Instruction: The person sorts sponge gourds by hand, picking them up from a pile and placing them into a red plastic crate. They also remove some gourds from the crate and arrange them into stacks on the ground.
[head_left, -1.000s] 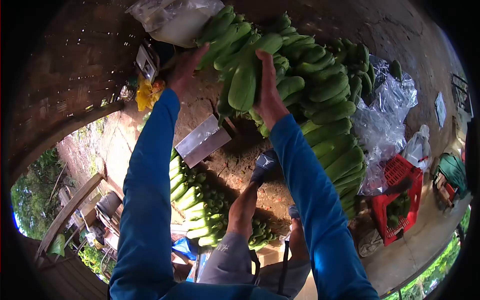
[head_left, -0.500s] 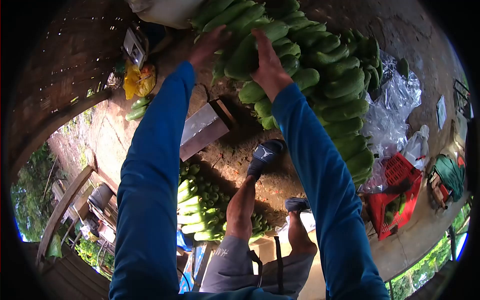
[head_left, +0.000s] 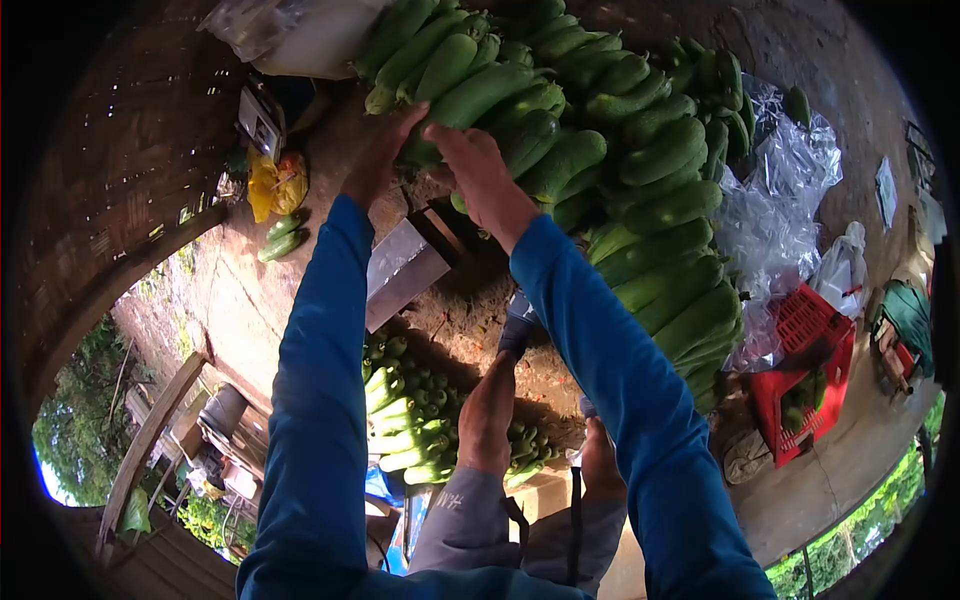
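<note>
A large pile of long green cucumbers [head_left: 660, 205] covers the ground in front of me, stacked in rows. At its near left edge, one cucumber [head_left: 475, 98] has its lower end between my two hands. My left hand [head_left: 382, 160] is pressed along the left side of that end, fingers held together. From the right, my right hand [head_left: 480, 172] closes on the same end, with its fingers bent toward the left hand. Part of the cucumber is hidden behind the fingers. Below my hands, a grey metal box [head_left: 405, 268] lies on the dirt floor.
Smaller pale green vegetables [head_left: 400, 415] are heaped near my legs. To the right are crumpled clear plastic [head_left: 785, 190] and a red crate [head_left: 800, 400] holding some green produce. A yellow bag [head_left: 262, 185] and loose cucumbers [head_left: 284, 240] lie left. A white sack [head_left: 320, 40] stands behind.
Both hands have come lower and closer together, the right one moving left across the pile. The cucumber between them now lies at the pile's left edge.
</note>
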